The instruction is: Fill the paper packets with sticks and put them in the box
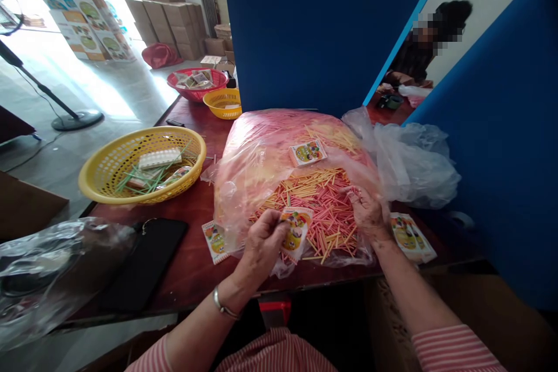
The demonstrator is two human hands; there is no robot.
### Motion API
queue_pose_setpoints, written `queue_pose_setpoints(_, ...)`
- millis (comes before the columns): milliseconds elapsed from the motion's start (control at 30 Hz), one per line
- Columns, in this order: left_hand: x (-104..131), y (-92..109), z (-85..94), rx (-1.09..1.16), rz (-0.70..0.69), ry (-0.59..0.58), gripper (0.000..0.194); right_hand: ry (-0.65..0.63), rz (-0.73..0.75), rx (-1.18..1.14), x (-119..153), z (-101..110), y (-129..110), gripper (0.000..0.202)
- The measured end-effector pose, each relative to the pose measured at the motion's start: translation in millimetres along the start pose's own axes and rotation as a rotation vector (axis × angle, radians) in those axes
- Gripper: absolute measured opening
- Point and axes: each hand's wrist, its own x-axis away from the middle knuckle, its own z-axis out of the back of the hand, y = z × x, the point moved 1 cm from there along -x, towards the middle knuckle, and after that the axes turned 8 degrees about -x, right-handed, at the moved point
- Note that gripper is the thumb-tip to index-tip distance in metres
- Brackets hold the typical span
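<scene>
My left hand pinches a small printed packet and holds it over the front of a large clear plastic bag. Pink and yellow thin sticks fill the opened bag in a loose heap. Over the heap's right side is my right hand, its fingers drawn together with bits of pink stick at the tips; how many is too small to tell. A stack of printed packets rests on top of the bag. More packets lie at its left and right.
At left, a yellow basket holds green sticks and packs. A black pouch and a plastic bag lie nearer. Red and yellow baskets stand behind. Blue panels close off the back; another person sits beyond the gap.
</scene>
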Motion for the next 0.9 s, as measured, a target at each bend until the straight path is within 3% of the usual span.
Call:
queue_pose_setpoints(100, -2.8, -8.9, -12.0, -0.149, -0.060, -0.034, 0.015, 0.025, 0.023, 0.025, 0.8, 3.0, -3.4, 0.028)
queue_pose_setpoints(233, -7.6, -13.3, -17.0, -0.509, -0.265, 0.039, 0.017, 0.056, 0.088, 0.121, 1.4, 2.6, -14.4, 0.025)
queue_pose_setpoints(333, -10.0, -14.5, -18.5, -0.576, -0.348, -0.008, 0.023, 0.055, 0.018, 0.011, 2.0, -2.7, -30.8, 0.025)
queue_pose_setpoints(533, -10.3, -14.9, -21.4, -0.565, -0.270, -0.145, 0.020, -0.090, -0.108, -0.536, 7.1, -19.4, -70.1, 0.020)
queue_pose_setpoints(633, -9.8, -16.6, -22.7, -0.505, -0.229, -0.180, 0.017, -0.197, -0.151, -0.621, 11.0, -27.4, -78.3, 0.023)
queue_pose_setpoints(900, -8.8, -17.8, -22.9, -0.344, -0.114, -0.205, 0.013, -0.337, -0.212, -0.614, 18.5, -36.1, -82.6, 0.024)
